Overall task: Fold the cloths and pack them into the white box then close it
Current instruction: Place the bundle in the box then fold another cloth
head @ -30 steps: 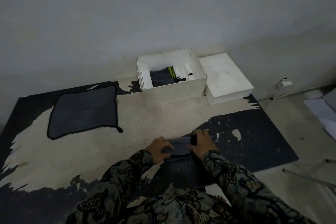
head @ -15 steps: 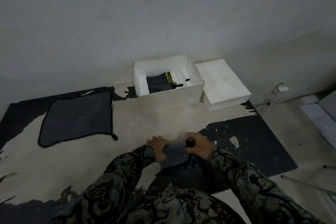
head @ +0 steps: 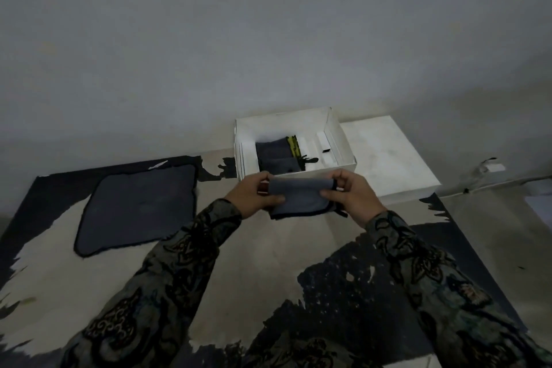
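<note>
Spanning both hands, folded cloth [head: 300, 198] pinched by left grip [head: 259, 194] and right grip [head: 352, 196], seemingly before white box [head: 343, 166].

1. Floor mat [head: 245, 272]: cream and black pattern, lying flat over most of the floor.
2. Wall [head: 268, 39]: plain grey, behind the mat.
3. Cable [head: 493, 184]: runs along the wall base, far right.
4. Patterned sleeves [head: 179, 254]: dark, ornate print.
</note>
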